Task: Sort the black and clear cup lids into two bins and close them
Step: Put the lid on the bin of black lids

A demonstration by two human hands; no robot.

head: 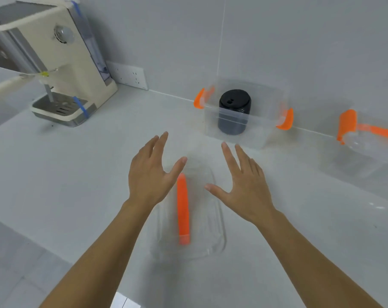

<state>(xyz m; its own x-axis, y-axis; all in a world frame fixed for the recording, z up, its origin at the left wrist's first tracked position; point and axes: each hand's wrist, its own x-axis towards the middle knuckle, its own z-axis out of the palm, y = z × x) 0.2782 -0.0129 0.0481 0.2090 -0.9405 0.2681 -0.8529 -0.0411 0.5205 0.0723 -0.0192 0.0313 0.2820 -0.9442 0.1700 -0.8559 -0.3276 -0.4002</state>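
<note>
A clear bin (262, 134) with orange latches stands open near the back wall, and a stack of black cup lids (234, 113) sits inside it. On the counter in front of me lies a clear bin cover (213, 230) with an orange handle (183, 207). My left hand (149, 174) and my right hand (246, 183) hover over the cover's far end, both open with fingers spread, holding nothing. At the right edge stands a second clear bin (366, 156) with an orange-handled cover on it and clear lids faintly visible inside.
A cream coffee machine (55, 63) with a drip tray stands at the back left. A wall socket (128, 75) sits behind it. The grey counter (77, 174) ends in an edge at the lower left.
</note>
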